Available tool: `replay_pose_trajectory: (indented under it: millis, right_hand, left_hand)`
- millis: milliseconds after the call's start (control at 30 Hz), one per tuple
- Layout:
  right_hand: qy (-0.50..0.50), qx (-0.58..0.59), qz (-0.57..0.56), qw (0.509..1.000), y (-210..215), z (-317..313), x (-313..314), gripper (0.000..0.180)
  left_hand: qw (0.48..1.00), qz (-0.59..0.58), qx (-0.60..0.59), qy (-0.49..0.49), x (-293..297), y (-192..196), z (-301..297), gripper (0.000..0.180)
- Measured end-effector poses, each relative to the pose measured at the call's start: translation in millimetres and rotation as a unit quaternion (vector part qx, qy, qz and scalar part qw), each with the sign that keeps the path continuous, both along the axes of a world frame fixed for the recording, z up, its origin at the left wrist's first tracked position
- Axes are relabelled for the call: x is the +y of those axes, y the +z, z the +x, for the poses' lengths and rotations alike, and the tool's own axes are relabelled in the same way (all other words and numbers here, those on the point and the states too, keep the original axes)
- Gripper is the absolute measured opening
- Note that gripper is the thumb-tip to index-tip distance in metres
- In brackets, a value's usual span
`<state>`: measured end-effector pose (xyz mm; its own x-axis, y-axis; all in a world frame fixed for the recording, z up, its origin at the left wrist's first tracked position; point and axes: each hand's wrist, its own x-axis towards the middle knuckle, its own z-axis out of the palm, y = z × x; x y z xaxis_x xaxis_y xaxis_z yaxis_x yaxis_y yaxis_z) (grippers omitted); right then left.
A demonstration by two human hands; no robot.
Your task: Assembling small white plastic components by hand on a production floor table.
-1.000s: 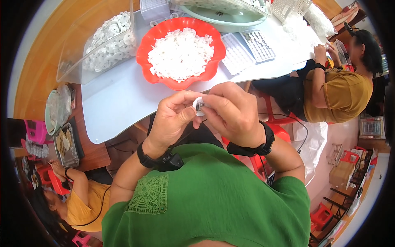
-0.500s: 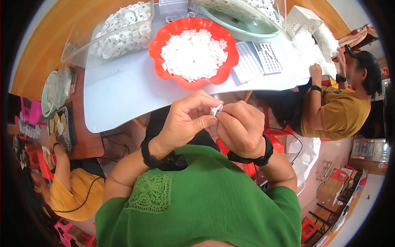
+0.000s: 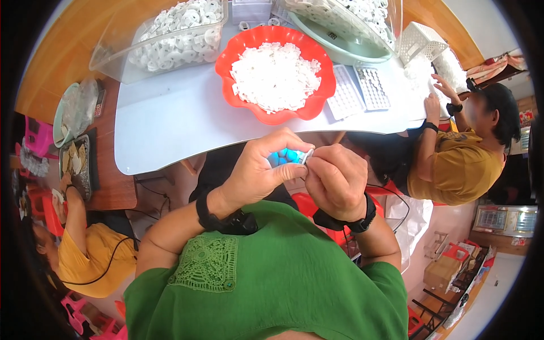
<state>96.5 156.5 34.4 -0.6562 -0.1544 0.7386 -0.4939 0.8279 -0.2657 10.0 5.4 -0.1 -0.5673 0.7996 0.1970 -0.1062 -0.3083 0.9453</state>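
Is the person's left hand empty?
No, the left hand pinches a small white part between its thumb and forefinger.

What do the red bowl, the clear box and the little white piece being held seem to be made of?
Red bowl: probably smooth plastic, judging by its even colour and wavy rim.
Clear box: likely rigid plastic with a smooth finish, given its see-through walls.
Little white piece: perhaps plastic, from its plain white look; too small to judge finish.
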Motion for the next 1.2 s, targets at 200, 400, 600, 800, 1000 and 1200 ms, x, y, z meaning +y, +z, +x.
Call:
replay_pose_trajectory:
  millis: [200,400,600,800,1000,1200]
  right_hand:
    - [0.027,-0.023,0.027,0.999,2,1,1,0.023]
    - [0.071,-0.117,-0.077,0.988,10,-14,14,0.017]
    - [-0.037,-0.218,-0.024,0.975,-1,-79,53,0.003]
    - [-0.072,-0.351,0.238,0.903,-16,-145,76,0.010]
    - [-0.063,-0.362,0.272,0.889,-29,-168,74,0.006]
    - [-0.046,-0.300,0.246,0.921,-31,-164,78,0.003]
  left_hand:
    - [0.996,0.055,-0.067,-0.029,3,-5,3,0.027]
    - [0.989,-0.009,-0.136,-0.051,-10,-1,-14,0.027]
    - [0.972,0.048,-0.229,-0.020,-41,-12,-39,0.046]
    - [0.956,0.098,-0.276,0.008,-50,-21,-47,0.050]
    - [0.940,0.141,-0.311,-0.012,-53,-27,-55,0.042]
    - [0.938,0.140,-0.316,-0.023,-52,-28,-61,0.039]
